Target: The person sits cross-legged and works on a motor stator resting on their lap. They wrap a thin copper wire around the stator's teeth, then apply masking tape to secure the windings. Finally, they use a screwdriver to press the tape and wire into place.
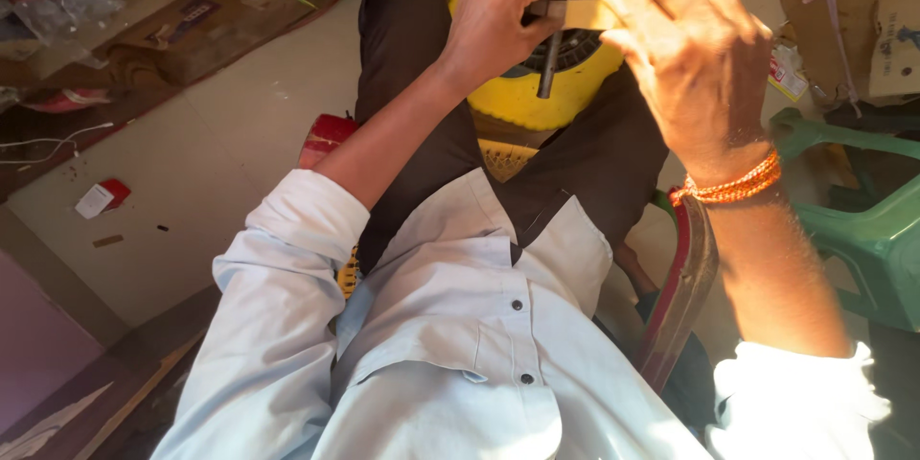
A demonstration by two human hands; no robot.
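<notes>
The left hand [498, 19] is closed around the top of a dark metal rod [548, 62], which stands nearly upright in front of a yellow wheel [522, 96]. The right hand [690, 57], lit by strong sun, pinches a small tan strip [589, 12], perhaps tape or paper, and presses it against the rod just beside the left fingers. Both hands meet at the rod's upper end, above the wheel's dark ribbed centre [580, 38].

To do this well, the left hand likely needs to hold the rod steady while the right keeps the strip taut and flat against it.

The wheel rests between the person's knees, on dark trousers [422, 67]. One rod, one strip and one wheel are visible. An orange thread band [728, 187] circles the right wrist. Right of the wheel stands one green plastic chair [862, 230], with cardboard boxes [862, 19] beyond it. Left of the wheel, on the pale floor [220, 163], lie one small red-and-white box [101, 198] and a red object [326, 139] beside the thigh.
</notes>
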